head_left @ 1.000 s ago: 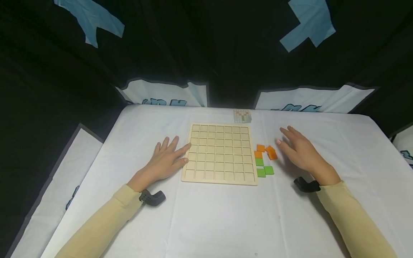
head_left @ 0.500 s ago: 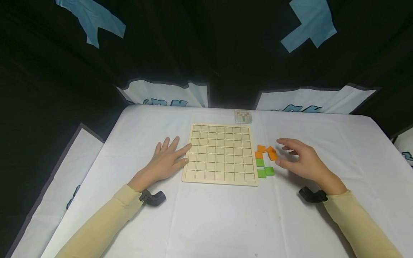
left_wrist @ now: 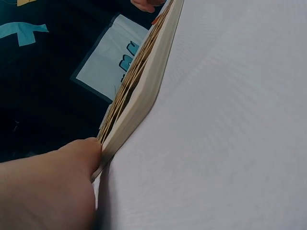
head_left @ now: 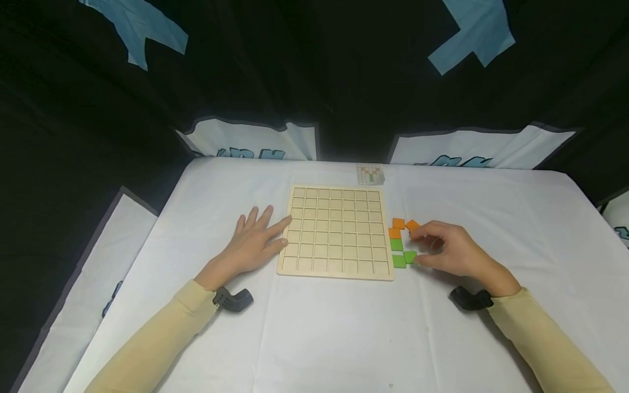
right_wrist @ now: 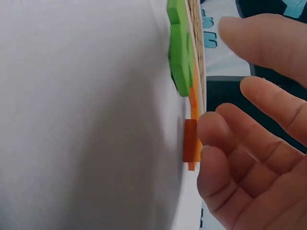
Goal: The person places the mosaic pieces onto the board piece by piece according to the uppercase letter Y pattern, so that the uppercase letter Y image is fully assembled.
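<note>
Orange tile: one of a small cluster with green tiles, lying on the white surface at 3 o'clock of the wooden grid board. Right hand: fingers curled, closing on a tile; the actual pinch cannot be told. Handling: lift one tile cleanly, leaving its neighbours undisturbed. Left hand: flat, fingers straight, bracing the board's 9 o'clock edge. Right wrist view alone shows fingertips touching the tile's edge.

A white-clothed table bears a wooden grid board, orange tiles, green tiles.
</note>
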Motion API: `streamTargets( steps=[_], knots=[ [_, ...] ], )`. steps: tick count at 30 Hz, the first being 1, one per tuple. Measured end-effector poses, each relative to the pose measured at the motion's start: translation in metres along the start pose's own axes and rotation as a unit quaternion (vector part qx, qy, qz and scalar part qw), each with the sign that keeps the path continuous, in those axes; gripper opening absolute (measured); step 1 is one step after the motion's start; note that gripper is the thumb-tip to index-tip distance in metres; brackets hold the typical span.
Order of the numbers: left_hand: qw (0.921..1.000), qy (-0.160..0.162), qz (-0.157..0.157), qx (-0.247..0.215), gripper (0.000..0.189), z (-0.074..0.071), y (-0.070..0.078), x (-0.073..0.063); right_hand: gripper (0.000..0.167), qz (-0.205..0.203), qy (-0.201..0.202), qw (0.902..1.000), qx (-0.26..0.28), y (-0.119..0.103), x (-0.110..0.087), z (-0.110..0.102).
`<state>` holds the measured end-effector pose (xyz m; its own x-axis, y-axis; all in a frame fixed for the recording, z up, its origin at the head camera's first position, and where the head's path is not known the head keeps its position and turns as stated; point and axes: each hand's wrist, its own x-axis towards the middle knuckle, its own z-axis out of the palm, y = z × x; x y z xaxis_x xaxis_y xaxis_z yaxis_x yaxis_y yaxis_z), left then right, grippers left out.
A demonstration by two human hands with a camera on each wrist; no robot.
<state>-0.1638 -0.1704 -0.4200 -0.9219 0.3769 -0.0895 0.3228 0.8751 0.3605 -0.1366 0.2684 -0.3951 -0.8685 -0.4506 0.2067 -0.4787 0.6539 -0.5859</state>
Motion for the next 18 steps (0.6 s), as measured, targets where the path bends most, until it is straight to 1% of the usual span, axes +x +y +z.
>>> streamTargets(
  steps=[4, 10, 16, 18],
  knots=[
    [1.0, 0.001, 0.001, 0.0, 0.06, -0.0005, -0.0006, 0.0008, 0.035, 0.013, -0.022, 0.9996, 0.01, 0.0013, 0.0, 0.003],
    [1.0, 0.001, 0.001, -0.002, 0.06, -0.0012, -0.0014, 0.0007, 0.034, 0.022, -0.047, 0.9986, -0.009, 0.0011, 0.0008, 0.0062],
    [1.0, 0.002, -0.001, 0.001, 0.06, -0.0001, -0.0007, 0.0004, 0.031, 0.047, -0.067, 0.9964, -0.021, -0.0003, 0.0007, 0.0073],
    [1.0, 0.002, -0.002, 0.001, 0.06, 0.0003, -0.0003, 0.0003, 0.03, 0.048, -0.072, 0.996, -0.023, -0.0005, 0.0004, 0.0074]
  ],
)
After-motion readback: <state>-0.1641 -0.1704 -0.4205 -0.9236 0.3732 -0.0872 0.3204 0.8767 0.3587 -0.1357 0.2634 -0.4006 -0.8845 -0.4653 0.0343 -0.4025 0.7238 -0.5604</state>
